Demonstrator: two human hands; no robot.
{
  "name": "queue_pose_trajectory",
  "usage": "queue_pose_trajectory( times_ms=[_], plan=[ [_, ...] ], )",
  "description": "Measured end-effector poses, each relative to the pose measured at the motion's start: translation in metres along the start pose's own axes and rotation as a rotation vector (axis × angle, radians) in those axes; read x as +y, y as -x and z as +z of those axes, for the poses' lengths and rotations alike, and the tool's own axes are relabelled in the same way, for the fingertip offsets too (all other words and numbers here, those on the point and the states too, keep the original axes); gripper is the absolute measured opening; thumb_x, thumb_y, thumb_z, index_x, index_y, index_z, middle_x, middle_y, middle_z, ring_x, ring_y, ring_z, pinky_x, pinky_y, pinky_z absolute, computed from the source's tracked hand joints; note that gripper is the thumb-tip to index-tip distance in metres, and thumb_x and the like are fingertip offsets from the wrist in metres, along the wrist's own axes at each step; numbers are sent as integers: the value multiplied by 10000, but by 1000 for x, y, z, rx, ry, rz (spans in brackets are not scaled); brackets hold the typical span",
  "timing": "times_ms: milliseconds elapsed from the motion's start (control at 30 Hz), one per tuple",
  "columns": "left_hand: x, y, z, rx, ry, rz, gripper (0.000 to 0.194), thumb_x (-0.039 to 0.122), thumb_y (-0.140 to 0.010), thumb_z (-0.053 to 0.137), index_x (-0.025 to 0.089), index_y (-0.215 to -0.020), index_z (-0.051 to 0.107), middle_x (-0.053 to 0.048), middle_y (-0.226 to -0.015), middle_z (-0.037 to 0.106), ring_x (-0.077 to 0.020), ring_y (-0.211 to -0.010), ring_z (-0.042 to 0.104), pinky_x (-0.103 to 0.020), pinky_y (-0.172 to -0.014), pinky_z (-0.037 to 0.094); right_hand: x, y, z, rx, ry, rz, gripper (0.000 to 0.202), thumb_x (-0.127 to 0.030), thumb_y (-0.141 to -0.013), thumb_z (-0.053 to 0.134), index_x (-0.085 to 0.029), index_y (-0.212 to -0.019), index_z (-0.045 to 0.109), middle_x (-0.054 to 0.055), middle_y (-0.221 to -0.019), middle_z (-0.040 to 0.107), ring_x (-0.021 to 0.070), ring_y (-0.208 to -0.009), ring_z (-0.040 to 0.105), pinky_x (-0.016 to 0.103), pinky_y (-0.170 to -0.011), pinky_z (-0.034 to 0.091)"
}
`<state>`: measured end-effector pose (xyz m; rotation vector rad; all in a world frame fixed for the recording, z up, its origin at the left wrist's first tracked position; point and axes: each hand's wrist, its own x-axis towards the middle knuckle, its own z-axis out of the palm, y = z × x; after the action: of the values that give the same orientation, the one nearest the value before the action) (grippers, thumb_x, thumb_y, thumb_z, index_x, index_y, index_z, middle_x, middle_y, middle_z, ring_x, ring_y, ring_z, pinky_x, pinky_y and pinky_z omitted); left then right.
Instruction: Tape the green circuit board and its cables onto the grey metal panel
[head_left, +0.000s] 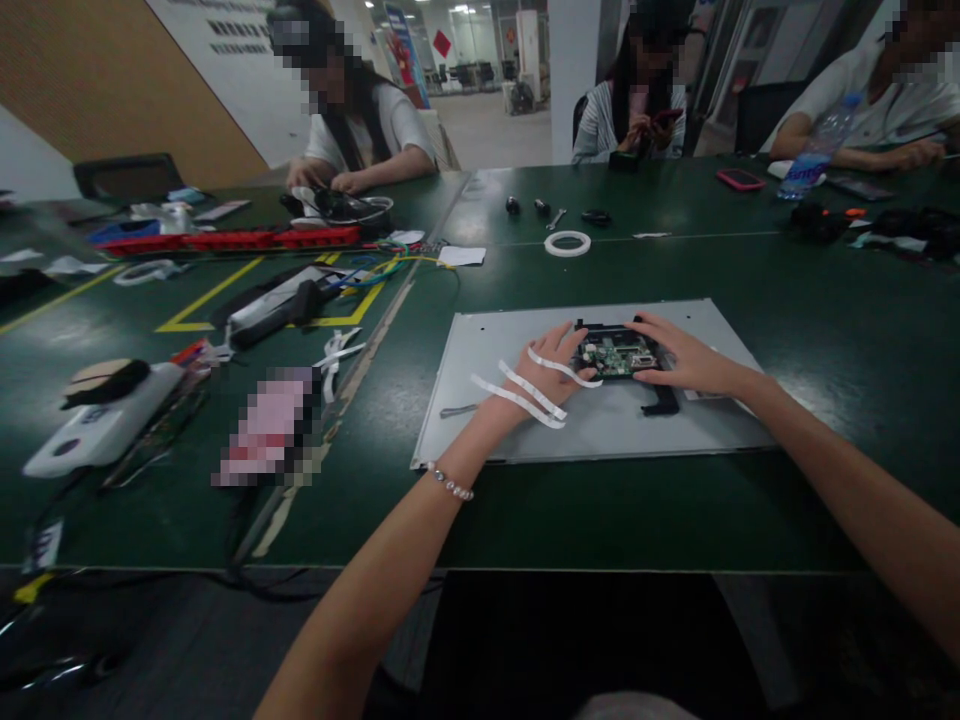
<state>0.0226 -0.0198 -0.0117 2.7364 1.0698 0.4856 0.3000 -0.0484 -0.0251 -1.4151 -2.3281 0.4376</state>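
A green circuit board in a black frame (619, 355) rests on a light grey panel (465, 360). My left hand (544, 375) grips the frame's left side, and my right hand (686, 358) grips its right side. White paper-like strips (517, 398) lie across the back and fingers of my left hand. Below the board is a black bracket-like part (661, 402). Beside my left wrist, a small metal tool (457, 410) lies on the panel. The panel sits on the green table (600, 520).
A white tape ring (568, 243) and a small wrench (556, 219) lie beyond the panel. To the left are a white device (105, 420), cables and a red strip (240, 240). Several people sit across the table; a bottle (821, 150) stands at the far right.
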Motion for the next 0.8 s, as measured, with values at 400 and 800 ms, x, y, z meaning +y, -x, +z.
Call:
queue_pose_trajectory(
  times_ms=[400, 800],
  plan=[
    [-4, -3, 10, 14, 28, 29, 611, 488, -890, 473, 162, -1397, 369, -164, -1444, 411, -301, -1299, 433, -494, -1035, 365, -4, -5, 12, 51, -17, -2, 856, -635, -776, 541, -309, -1502, 227, 38, -1565, 163, 325, -1388, 275, 510, -1107, 305],
    [3, 1, 10, 34, -97, -40, 608, 507, -841, 553, 210, -1357, 432, -143, -1465, 387, -344, -1362, 309, -609, -1075, 219, -28, -8, 11, 226, -34, -80, 619, -551, -851, 497, -327, -1417, 382, 30, -1479, 353, 282, -1355, 333, 504, -1106, 301]
  ],
)
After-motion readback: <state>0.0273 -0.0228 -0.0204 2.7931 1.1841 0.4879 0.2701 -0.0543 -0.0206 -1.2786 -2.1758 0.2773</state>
